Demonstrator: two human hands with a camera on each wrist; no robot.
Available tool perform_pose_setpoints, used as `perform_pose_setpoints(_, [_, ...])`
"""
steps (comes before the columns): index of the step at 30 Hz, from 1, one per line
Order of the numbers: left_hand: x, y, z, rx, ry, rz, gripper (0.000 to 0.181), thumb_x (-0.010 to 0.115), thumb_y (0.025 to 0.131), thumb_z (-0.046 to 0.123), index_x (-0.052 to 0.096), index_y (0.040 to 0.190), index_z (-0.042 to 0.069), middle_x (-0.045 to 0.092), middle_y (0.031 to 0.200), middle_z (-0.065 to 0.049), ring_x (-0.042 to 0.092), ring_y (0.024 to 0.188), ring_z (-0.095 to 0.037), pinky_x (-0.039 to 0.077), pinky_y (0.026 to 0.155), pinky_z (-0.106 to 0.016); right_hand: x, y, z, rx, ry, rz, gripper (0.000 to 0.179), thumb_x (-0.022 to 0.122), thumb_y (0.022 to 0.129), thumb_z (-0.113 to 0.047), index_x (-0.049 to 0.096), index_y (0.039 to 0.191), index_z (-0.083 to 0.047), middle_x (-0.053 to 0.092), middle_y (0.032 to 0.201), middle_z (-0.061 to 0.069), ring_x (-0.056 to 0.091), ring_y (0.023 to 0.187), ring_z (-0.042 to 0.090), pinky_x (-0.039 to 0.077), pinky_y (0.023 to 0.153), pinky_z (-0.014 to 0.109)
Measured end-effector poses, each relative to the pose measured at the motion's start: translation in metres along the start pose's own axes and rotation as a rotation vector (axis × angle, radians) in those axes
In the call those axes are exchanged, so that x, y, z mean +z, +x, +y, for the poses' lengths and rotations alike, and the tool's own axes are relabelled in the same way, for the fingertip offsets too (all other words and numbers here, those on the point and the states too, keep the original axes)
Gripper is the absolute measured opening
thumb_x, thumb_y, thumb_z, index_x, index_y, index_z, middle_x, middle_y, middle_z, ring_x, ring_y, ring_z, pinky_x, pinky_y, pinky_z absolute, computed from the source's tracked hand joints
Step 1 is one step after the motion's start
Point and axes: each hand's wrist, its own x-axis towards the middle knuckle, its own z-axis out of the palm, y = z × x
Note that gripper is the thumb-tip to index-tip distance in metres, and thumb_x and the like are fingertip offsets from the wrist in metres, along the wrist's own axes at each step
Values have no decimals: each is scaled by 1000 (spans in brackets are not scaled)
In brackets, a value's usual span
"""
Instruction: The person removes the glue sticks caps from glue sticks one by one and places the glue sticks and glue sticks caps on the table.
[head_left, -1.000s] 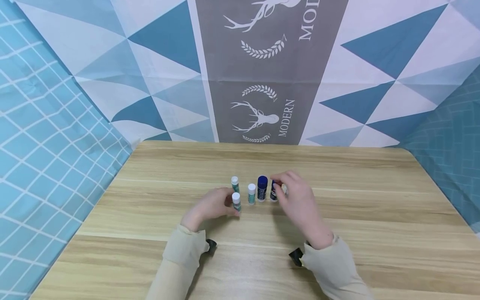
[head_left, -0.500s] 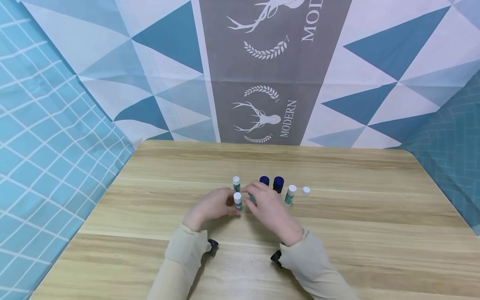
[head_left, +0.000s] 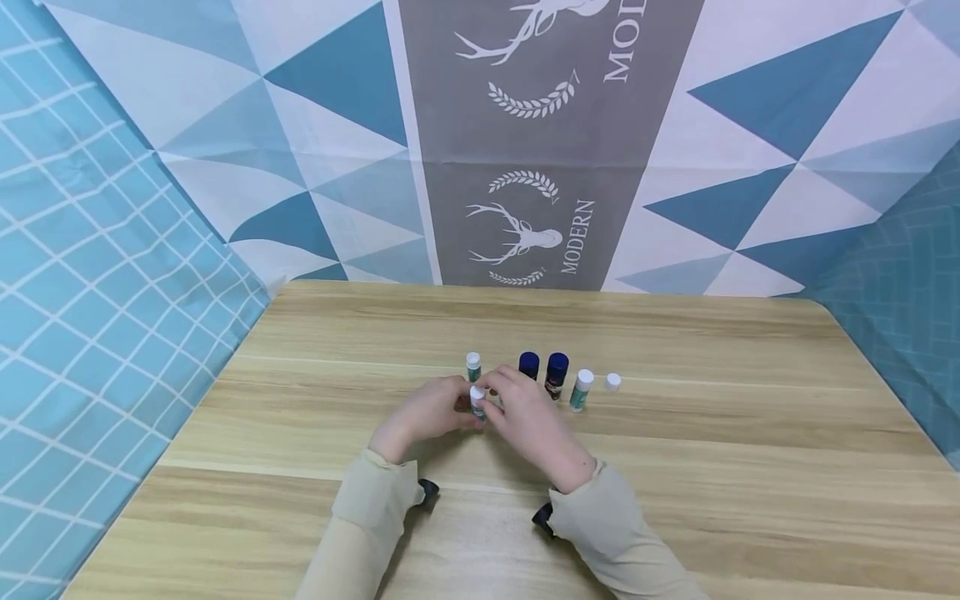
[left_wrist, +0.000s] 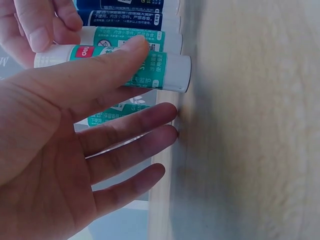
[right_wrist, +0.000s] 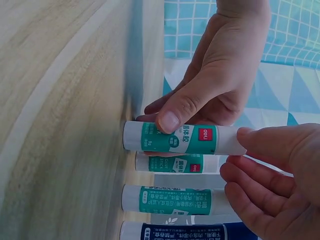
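Note:
In the right wrist view, a green-labelled glue stick (right_wrist: 197, 139) with a white cap lies between both hands. My left hand (head_left: 427, 410) pinches its body between thumb and fingers, with the other fingers spread in the left wrist view. My right hand (head_left: 534, 421) pinches the white cap (right_wrist: 231, 140) with thumb and fingertips. The glue stick stands upright just at the wooden table; whether its base touches is unclear. Another green glue stick (head_left: 474, 367) stands just behind it. A further green glue stick (right_wrist: 172, 200) stands beside it, mostly hidden by my right hand in the head view.
Right of my hands stand two dark blue glue sticks (head_left: 557, 375) and a green glue stick (head_left: 581, 391). Beyond them is a small white round piece (head_left: 612, 382), perhaps a cap. The wooden table (head_left: 750, 467) meets a patterned cloth backdrop (head_left: 517, 125).
My right hand has moved left from the dark blue glue stick on the right, and now pinches the cap of the glue stick in my left hand. My left hand has hardly moved.

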Motion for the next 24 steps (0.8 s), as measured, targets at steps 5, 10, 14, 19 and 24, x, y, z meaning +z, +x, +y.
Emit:
perform_pose_setpoints(5, [-1,-1,0,6,1,-9,15,72,77,21,65,89,16,60,79,7,51,70,-8,43,67,-27,-1,-2,1,35,7,-8,9,67,82,-13,65,89,-10,62,91,1,60,74,13,48,62,20])
perform_pose_setpoints(10, [-3,-2,1,-12,-5,-27,14,71,78,23,65,89,16,61,82,7,52,73,-9,44,70,-28,-3,-5,2,77,22,-8,10,67,82,-17,64,90,-12,62,91,-1,60,75,12,49,63,19])
perform_pose_setpoints(14, [-8,-4,4,-41,-42,-25,14,70,78,22,66,91,16,61,86,6,54,78,-9,46,73,-29,-6,-6,3,93,102,43,10,69,80,-15,64,88,-12,62,88,-2,61,75,11,51,65,22])
perform_pose_setpoints(19, [-16,-8,9,-43,-61,-3,14,70,79,20,65,91,14,61,87,4,55,79,-11,46,71,-30,-10,-9,4,92,219,104,13,70,78,-11,63,89,-10,62,86,-1,61,75,10,53,68,28])
perform_pose_setpoints(24, [-21,-9,14,-38,-67,20,13,70,78,20,65,89,14,61,83,5,55,75,-10,46,66,-28,-18,-11,6,155,271,107,14,71,78,-12,63,89,-11,62,85,-4,60,76,8,53,69,30])
